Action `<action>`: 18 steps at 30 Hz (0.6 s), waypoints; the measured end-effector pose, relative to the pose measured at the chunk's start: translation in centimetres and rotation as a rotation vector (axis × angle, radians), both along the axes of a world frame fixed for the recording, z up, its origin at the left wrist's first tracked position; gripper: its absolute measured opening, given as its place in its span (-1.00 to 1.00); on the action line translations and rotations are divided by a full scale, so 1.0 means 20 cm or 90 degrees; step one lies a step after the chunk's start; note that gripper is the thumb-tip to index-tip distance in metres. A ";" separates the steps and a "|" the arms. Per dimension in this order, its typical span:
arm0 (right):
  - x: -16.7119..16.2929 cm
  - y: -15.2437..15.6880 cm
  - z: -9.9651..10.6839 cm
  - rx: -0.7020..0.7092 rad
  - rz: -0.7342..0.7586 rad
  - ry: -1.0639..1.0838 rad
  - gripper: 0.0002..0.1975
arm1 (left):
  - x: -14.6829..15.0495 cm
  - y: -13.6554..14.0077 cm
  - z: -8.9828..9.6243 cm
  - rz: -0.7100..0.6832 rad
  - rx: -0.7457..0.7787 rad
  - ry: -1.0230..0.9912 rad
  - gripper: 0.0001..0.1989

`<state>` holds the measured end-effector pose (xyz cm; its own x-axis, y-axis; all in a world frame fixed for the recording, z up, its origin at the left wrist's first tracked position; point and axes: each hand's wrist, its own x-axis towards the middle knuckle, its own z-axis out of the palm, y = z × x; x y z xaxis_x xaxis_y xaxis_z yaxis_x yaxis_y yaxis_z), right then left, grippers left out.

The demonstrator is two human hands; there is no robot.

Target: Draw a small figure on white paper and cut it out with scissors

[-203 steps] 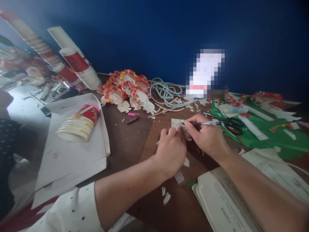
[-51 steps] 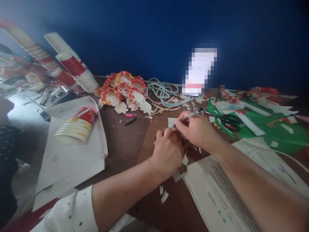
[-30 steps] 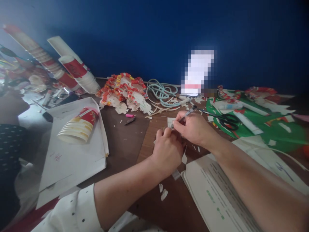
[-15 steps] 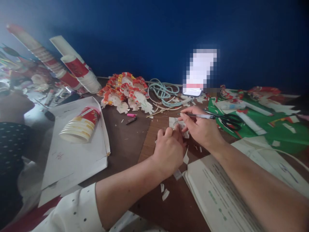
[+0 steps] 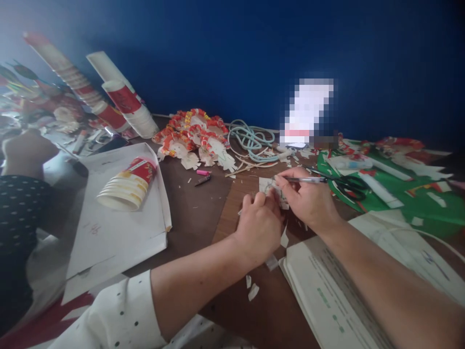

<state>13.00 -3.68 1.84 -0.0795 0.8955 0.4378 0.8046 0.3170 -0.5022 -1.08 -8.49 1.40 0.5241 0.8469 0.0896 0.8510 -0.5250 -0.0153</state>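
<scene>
A small piece of white paper (image 5: 266, 183) with dark drawn lines lies on the brown table. My left hand (image 5: 260, 223) bends over it with curled fingers, pinning it down; the fingertips are partly hidden. Pinched in my right hand (image 5: 310, 198) is a pen (image 5: 303, 180), its tip end low over the paper's upper edge. Black-handled scissors (image 5: 350, 186) rest to the right of that hand. Paper scraps (image 5: 253, 292) are scattered below my left wrist.
Nested paper cups (image 5: 127, 186) lie on a white board (image 5: 119, 242) at left. Red-and-white paper cutouts (image 5: 198, 135), a pale blue cable (image 5: 249, 140) and a lit phone (image 5: 308, 111) stand behind. At right are green sheet (image 5: 410, 203) and white bags (image 5: 327, 291). A co-worker's hand (image 5: 29, 152) shows far left.
The pen in my right hand has dipped closer to the paper and lies a little flatter. My left hand stays on the paper. The whole view has shifted slightly.
</scene>
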 end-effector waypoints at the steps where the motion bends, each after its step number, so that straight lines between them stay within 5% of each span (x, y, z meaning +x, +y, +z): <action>1: 0.00 0.00 0.00 -0.003 -0.002 0.004 -0.77 | 0.00 0.00 0.00 0.000 0.002 -0.001 -0.50; 18: -0.01 0.01 0.00 -0.002 -0.019 -0.069 -0.74 | -0.01 0.00 -0.02 -0.013 0.037 -0.034 -0.58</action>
